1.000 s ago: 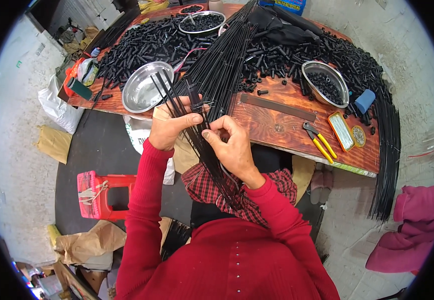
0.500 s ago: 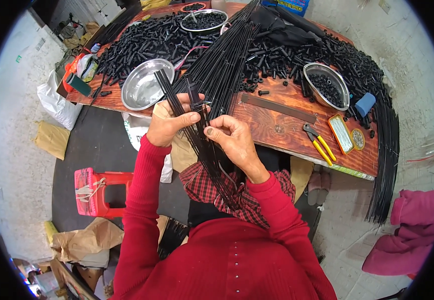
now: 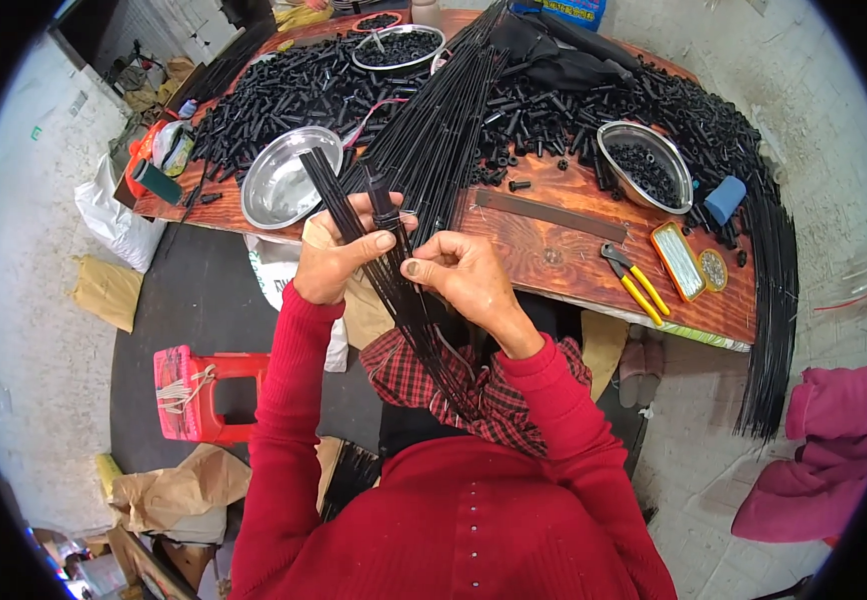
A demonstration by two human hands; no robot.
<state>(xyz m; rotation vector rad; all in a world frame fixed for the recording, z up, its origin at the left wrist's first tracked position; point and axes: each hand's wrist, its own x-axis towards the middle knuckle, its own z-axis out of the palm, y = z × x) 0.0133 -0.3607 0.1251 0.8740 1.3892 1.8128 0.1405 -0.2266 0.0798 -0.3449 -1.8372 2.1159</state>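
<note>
A bundle of thin black rods [image 3: 326, 188] slants up between my hands, its lower ends hanging over the red plaid cloth [image 3: 391, 372] on my lap. My left hand [image 3: 329, 268] is closed around the bundle, thumb across the front. Upright beside the rods, the same hand grips a black tubular plastic part [image 3: 382, 196]. From the right, my right hand [image 3: 472, 285] pinches thumb and forefinger together at the lower end of that part. Whether it holds the part, a rod or a small piece is hidden by the fingertips.
Heaps of black plastic parts [image 3: 294, 90] cover the table's [image 3: 554, 255] far side, with a long fan of black rods [image 3: 429, 130]. An empty steel bowl [image 3: 284, 170], a filled bowl [image 3: 644, 170], a flat metal bar [image 3: 551, 216] and yellow-handled cutters [image 3: 639, 285] lie around my hands.
Both hands keep their grip on the rods and the tubular part. The right fingertips have shifted slightly left and up against it. The view has tilted slightly.
</note>
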